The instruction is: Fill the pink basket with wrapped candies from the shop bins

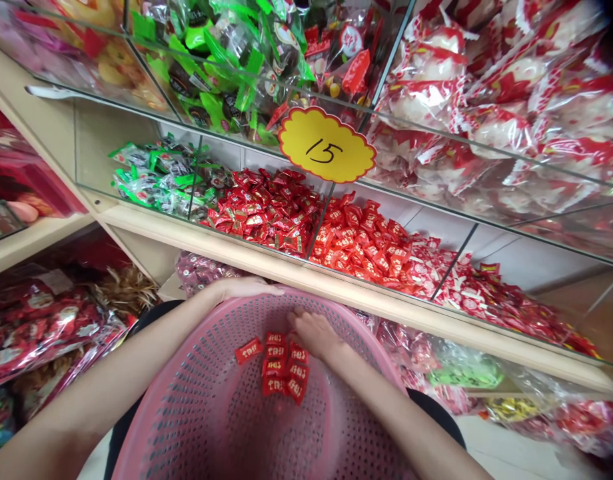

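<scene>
A pink perforated plastic basket [186, 393] is tilted before me, its opening facing me. My left hand [249, 287] lies over its far rim, gripping it. Inside the basket is my right hand [314, 331], fingers curled near the far wall; what they pinch, if anything, is hidden. Just below and left of that hand, several red-wrapped candies [275, 367] sit in a close cluster of two columns. A single red candy [248, 351] lies slanted to the left of the cluster.
Glass-fronted bins hold red candies [361, 237], darker red candies [271, 207] and green-wrapped sweets [156, 170]. A yellow price tag [327, 145] reads 15. Larger red-and-white packets [431, 80] fill the upper shelf. A wooden shelf edge [296, 267] runs just beyond the basket; bagged goods [41, 320] lie at left.
</scene>
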Action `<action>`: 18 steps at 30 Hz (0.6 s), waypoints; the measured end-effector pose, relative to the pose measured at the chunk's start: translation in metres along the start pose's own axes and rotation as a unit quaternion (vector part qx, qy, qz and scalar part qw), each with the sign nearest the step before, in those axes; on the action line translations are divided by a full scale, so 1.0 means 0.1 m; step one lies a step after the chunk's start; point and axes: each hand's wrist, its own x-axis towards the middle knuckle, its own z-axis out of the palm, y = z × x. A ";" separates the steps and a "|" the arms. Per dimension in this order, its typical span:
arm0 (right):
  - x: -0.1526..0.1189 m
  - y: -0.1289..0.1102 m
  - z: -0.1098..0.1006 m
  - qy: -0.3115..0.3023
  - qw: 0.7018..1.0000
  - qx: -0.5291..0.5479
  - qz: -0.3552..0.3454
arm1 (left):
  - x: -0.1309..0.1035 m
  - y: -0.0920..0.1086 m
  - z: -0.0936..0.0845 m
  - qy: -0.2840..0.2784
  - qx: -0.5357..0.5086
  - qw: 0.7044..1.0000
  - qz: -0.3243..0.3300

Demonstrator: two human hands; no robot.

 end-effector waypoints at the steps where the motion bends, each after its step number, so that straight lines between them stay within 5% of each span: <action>1: -0.04 0.03 0.02 -0.013 1.000 -0.008 0.015 | 0.01 -0.01 0.00 -0.006 -0.008 1.000 -0.009; 18: -0.12 0.04 0.11 -0.063 0.995 0.052 0.052 | 0.05 -0.07 -0.04 -0.038 -0.022 0.999 -0.028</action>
